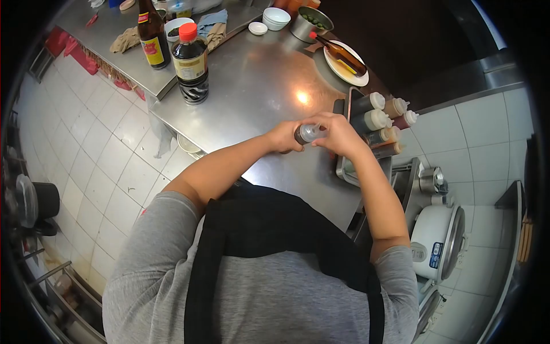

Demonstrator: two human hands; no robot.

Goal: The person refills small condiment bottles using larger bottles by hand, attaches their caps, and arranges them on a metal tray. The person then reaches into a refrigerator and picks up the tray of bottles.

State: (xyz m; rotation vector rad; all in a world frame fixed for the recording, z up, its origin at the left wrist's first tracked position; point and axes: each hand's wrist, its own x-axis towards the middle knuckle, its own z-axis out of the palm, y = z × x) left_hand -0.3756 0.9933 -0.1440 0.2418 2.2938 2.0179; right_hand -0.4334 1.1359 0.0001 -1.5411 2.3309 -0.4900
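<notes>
A small squeeze bottle (310, 133) with a clear top and dark contents is held over the steel counter (258, 86). My left hand (285, 137) is wrapped round its body from the left. On its right side, my right hand (334, 133) has its fingers closed on the clear top. A metal tray (349, 172) of several squeeze bottles (376, 119) stands just right of my right hand. Farther left on the counter stands a large dark sauce bottle (191, 66) with a red cap.
A brown bottle (346, 60) lies on a white plate (365, 79) at the back right, beside a metal pot (312, 22). White bowls (276, 19) stand behind. Another brown bottle (152, 43) is at the back left. A rice cooker (429, 241) sits at the right.
</notes>
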